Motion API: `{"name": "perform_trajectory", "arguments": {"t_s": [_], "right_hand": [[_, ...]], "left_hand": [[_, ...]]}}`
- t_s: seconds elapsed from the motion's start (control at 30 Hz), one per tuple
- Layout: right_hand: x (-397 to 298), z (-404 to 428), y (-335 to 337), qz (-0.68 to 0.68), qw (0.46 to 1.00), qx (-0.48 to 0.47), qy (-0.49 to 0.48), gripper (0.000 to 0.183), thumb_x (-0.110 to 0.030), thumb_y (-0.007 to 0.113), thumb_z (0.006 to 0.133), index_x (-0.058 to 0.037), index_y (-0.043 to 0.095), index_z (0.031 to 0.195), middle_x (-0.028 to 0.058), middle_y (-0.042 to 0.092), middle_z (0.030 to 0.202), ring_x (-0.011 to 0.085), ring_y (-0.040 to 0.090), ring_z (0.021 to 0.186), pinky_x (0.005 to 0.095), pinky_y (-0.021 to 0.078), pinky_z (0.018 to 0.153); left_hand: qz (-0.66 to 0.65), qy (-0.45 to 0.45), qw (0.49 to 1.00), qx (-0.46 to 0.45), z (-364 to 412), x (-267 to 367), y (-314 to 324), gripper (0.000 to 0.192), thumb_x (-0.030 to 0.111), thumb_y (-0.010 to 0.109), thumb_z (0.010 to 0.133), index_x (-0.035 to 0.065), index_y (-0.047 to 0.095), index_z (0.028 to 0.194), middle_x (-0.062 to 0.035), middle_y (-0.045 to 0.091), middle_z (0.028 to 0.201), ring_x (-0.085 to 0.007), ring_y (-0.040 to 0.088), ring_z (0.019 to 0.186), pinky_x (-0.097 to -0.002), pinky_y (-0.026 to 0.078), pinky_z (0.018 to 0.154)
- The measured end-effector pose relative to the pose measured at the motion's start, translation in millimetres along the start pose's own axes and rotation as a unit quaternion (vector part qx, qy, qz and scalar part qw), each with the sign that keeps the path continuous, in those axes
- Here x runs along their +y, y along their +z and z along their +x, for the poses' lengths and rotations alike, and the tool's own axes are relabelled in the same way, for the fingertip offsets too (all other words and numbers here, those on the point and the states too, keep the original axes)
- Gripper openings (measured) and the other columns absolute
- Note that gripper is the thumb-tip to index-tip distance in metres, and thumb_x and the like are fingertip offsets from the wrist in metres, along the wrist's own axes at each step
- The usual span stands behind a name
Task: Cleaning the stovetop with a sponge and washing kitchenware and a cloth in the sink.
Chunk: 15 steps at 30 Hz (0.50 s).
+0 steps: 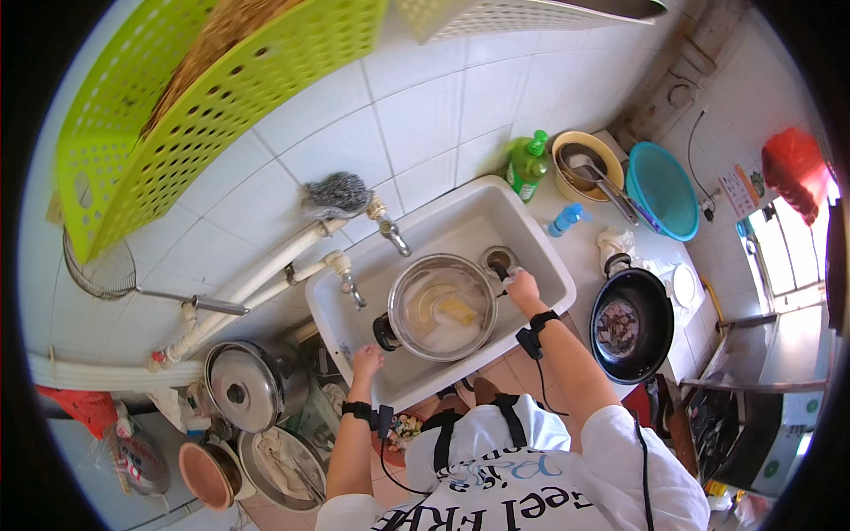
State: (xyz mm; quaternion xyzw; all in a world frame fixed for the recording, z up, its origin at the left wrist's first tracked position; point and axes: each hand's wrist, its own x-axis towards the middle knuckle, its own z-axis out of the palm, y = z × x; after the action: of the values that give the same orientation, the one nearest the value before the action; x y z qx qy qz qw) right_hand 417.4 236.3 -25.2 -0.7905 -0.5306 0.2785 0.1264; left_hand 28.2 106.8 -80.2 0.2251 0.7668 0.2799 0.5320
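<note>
A round metal pot (398, 292) with black handles sits in the white sink (561, 275). Cloudy, sudsy water (425, 332) fills it, with a yellow sponge or cloth (457, 310) at the surface. My right hand (522, 289) is closed around the pot's right handle (499, 269). Just beyond that handle lies the sink's drain strainer (498, 253). My left hand (367, 362) hovers at the sink's near left edge, a little short of the pot's left handle (384, 332). Nothing shows in it; its fingers look loosely curled.
Two taps (397, 240) (353, 295) reach over the sink from the wall. Right of it stand a green soap bottle (529, 166), a blue bottle (564, 220), nested bowls (564, 186), a teal basin (664, 192) and a black wok (631, 325). A lidded pot (242, 385) stands at left.
</note>
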Motion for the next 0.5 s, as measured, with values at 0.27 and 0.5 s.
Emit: {"name": "perform_trajectory", "arguments": {"t_s": [0.27,0.5], "right_hand": [[-41,-19,4,0.148,0.982,0.016,-0.118,0.021,-0.019,0.054,0.075,-0.0029,0.063,0.086,0.0165,0.063,0.081,0.0299,0.061,0.079,0.0338,0.0461,0.071],[-91,-56,11,0.100,0.982,-0.008,-0.159,0.023,-0.022,0.057,0.075,-0.0029,0.063,0.085,0.0134,0.064,0.077,0.0239,0.062,0.074,0.0308,0.0467,0.068]], "left_hand": [[-0.102,0.084,0.991,-0.024,-32,17,-3,0.019,0.018,0.051,0.086,0.0017,0.054,0.094,-0.0046,0.059,0.079,-0.0115,0.056,0.060,-0.0233,0.045,0.049],[-0.152,0.058,0.986,-0.024,-37,-4,-11,0.016,0.014,0.049,0.083,0.0000,0.056,0.086,-0.0058,0.059,0.071,-0.0122,0.056,0.060,-0.0237,0.045,0.052]]}}
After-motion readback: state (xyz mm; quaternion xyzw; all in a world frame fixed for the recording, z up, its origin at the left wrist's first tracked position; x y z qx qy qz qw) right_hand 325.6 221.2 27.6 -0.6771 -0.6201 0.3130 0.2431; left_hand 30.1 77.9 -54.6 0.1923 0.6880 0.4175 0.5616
